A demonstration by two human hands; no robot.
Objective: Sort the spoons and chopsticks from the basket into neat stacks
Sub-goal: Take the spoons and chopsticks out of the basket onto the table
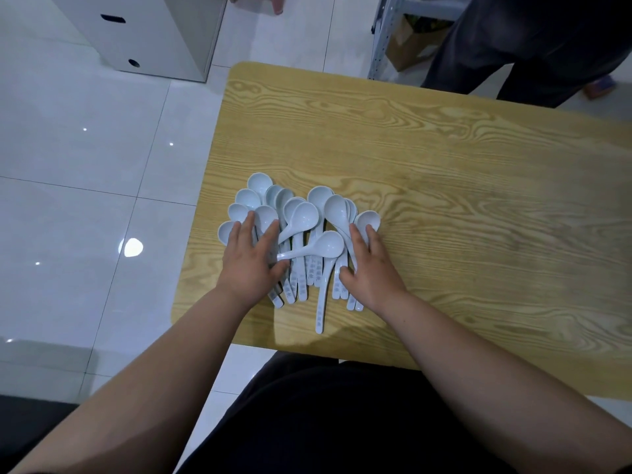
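Pile of spoons (301,234) is lying on the desk (444,165), close to its left edge and toward the near-left corner. They are glossy, pale bluish-white soup spoons with deep oval bowls and short flat handles, and the handles are carrying grey printed characters too small to read. Most are lying side by side and overlapping. Their bowls are pointing to the far edge and their handles to the near edge, fanning out a bit. One spoon (325,246) is sitting crosswise on top, its bowl to the right and its handle pointing left. Another one's handle (320,309) is sticking out past the rest toward the near edge.

Left hand (249,265) is resting palm down on the left side of the pile. Its fingers (248,224) are straight and spread, lying over bowls and handles and curling round nothing. Right hand (371,268) is resting palm down on the right side of the pile. Its fingers (355,234) are straight and close together, reaching onto the rightmost bowls, and its thumb is angling out onto the handles.

Desk is standing on a shiny white tiled floor (85,148). A white cabinet (143,32) is standing beyond the far-left corner. A second person in dark trousers (530,46) is standing past the far edge.
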